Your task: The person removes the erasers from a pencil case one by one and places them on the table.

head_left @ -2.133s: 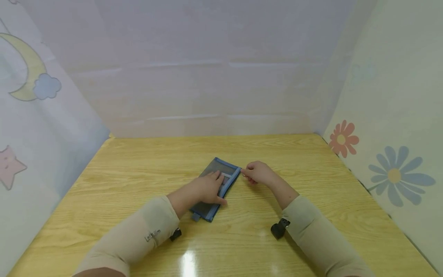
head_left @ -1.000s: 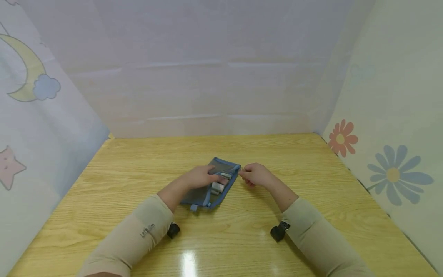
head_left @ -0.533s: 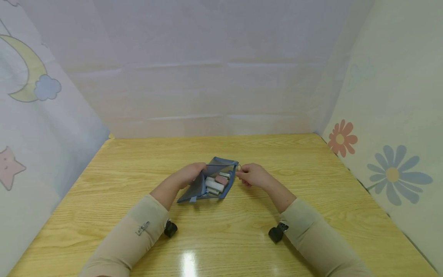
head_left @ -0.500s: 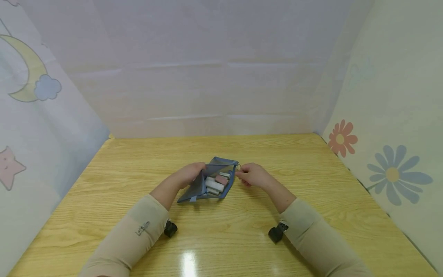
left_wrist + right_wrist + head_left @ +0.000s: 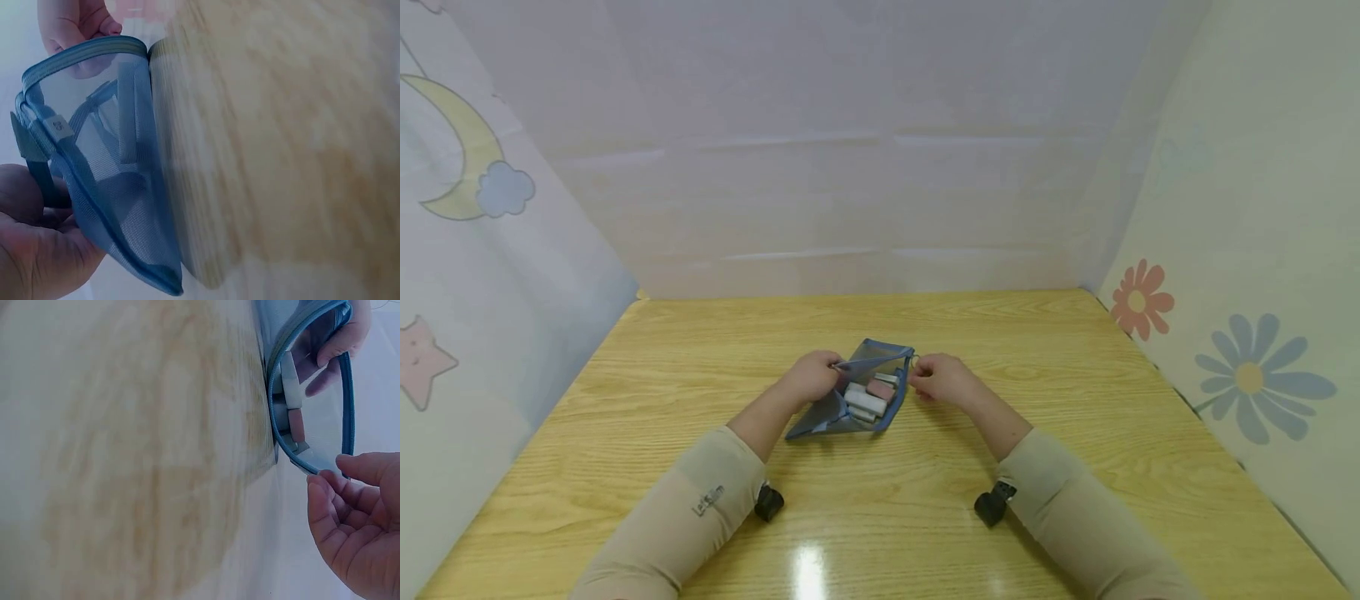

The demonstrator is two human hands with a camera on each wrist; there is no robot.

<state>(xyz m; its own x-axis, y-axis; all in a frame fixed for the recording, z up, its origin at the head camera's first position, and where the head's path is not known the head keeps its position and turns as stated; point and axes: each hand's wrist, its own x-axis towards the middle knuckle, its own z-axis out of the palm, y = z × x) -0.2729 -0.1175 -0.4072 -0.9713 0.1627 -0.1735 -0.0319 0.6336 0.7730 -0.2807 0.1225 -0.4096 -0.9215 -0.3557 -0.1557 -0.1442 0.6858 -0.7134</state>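
Note:
A blue mesh zip pouch [image 5: 824, 414] lies on the table with its mouth gaping toward the right. My left hand [image 5: 811, 377] grips the upper edge of that mouth, thumb inside, and holds it raised. Inside sit a white block [image 5: 867, 402], a pink block [image 5: 880, 389] and other small pale pieces. At the far corner of the mouth, my right hand [image 5: 945, 379] pinches the zip end by a small ring [image 5: 915, 360]. In the right wrist view, the thumb and index fingertips meet at the corner of the blue zip edge [image 5: 349, 406].
The wooden table [image 5: 700, 333] spreads around the pouch. Pale sheets with printed flowers [image 5: 1251, 379] and a moon [image 5: 467, 150] rise at the sides and back. Each wrist carries a small black camera [image 5: 992, 504].
The left hand went from lying flat on the pouch to gripping its upper edge and pulling it up and left. The mouth opened, exposing the blocks. The right hand stayed at the corner.

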